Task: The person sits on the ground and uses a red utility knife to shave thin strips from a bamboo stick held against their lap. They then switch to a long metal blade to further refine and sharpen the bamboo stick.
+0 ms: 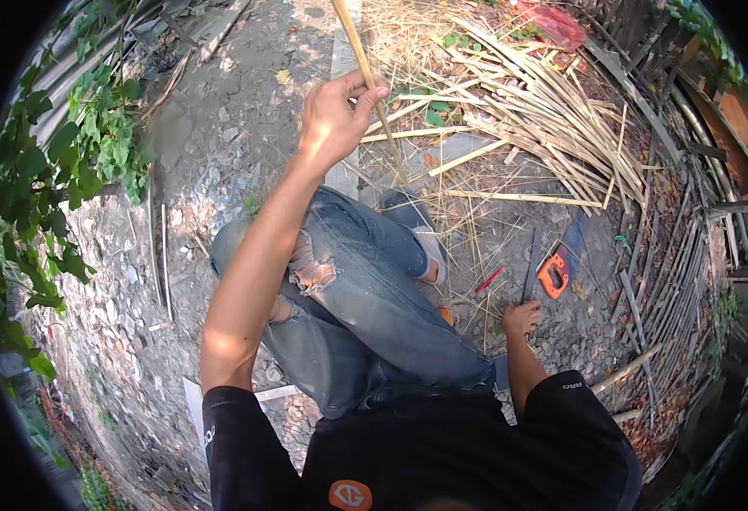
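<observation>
My left hand (333, 119) pinches a long, thin bamboo strip (358, 47) between thumb and fingers, raised in front of my knees. The strip slants from the top edge of the view down past my hand toward the ground. Low on my right side, my right hand (521, 318) is closed at the near end of a long, narrow, dark-bladed knife (533, 264). Its handle is hidden by my fingers. Just right of the blade lies a handsaw (553, 274) with an orange handle, and to its left a red pen-like stick (489, 279).
A large heap of split bamboo strips (536, 106) lies ahead to the right, over straw-like shavings. Red plastic (553, 24) sits behind it. Stacked sticks (681, 281) line the far right; leafy vines (50, 170) hang at left. My bent legs in jeans (374, 298) fill the middle.
</observation>
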The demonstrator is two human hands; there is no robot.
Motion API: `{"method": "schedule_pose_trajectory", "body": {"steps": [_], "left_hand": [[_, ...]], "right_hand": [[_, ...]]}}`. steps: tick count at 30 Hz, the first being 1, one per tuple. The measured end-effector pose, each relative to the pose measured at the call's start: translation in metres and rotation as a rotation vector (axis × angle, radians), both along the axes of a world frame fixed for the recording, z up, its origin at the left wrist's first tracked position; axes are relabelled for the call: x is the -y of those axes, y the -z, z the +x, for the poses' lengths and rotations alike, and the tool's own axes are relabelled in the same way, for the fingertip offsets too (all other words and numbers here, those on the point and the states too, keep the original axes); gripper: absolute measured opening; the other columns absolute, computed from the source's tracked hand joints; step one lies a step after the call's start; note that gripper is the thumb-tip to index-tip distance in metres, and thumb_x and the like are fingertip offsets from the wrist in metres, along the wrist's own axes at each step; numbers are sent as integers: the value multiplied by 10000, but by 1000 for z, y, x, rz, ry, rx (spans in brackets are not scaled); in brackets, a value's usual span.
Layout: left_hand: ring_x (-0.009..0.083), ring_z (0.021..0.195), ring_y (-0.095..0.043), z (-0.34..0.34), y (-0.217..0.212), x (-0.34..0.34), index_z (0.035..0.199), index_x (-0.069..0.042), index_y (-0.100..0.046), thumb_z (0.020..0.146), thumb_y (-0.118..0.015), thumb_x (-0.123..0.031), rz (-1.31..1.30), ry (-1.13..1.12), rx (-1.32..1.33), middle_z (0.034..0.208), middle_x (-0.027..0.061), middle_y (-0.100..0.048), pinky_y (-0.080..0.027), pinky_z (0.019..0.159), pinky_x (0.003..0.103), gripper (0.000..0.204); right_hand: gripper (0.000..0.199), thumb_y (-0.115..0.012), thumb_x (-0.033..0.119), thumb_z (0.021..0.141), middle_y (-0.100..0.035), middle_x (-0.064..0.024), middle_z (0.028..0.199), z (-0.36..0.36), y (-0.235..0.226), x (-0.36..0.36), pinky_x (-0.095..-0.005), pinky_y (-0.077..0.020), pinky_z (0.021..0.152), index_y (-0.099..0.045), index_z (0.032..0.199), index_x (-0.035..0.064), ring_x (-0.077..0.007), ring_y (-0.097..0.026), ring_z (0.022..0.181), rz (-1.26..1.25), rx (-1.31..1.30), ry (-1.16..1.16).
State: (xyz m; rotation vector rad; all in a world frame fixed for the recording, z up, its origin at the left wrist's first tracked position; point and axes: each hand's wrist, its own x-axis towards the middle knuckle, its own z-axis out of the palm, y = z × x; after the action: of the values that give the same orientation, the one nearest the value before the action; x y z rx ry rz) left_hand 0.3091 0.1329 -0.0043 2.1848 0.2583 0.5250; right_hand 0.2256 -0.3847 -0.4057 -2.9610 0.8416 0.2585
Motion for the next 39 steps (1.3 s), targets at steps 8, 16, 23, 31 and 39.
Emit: {"method": "schedule_pose_trajectory", "body": {"steps": [8,16,23,31,39], "left_hand": [[212,882,-790,35,43,9,1060,-54,-813,957,-756,-184,65,44,-99,911,136,-805,-592,785,340,176],[218,888,-800,36,50,8,1062,-45,-803,928,-776,-140,-64,34,8,924,147,-807,-621,789,326,167],[229,856,-802,28,47,6,1057,-45,-804,912,-775,-128,85,-33,-56,910,154,-806,-620,770,324,169],[235,862,-802,44,51,3,1062,-27,-805,913,-774,-124,3,-46,-1,910,160,-805,-622,788,338,181],[238,898,-798,30,62,-7,1058,17,-792,934,-769,-127,-99,-64,-86,950,178,-803,-627,819,341,192]], "right_hand": [[705,-820,340,822,-514,-230,1361,-21,19,76,-583,-444,1056,-469,1381,95,-441,-502,1311,13,-221,-85],[237,-632,243,865,-595,-129,683,53,26,63,-485,-541,668,-638,993,44,-376,-650,668,432,120,-38],[479,-510,497,1073,-444,13,662,82,-195,-138,-268,-347,513,-533,825,87,-97,-428,564,1550,275,155],[606,-434,589,1096,-482,-25,646,75,-261,-263,-283,-335,506,-532,821,58,-111,-441,551,1902,780,-577],[577,-472,576,1089,-433,9,586,88,-275,-268,-298,-318,467,-499,795,80,-96,-381,494,1720,-103,-114]]}}
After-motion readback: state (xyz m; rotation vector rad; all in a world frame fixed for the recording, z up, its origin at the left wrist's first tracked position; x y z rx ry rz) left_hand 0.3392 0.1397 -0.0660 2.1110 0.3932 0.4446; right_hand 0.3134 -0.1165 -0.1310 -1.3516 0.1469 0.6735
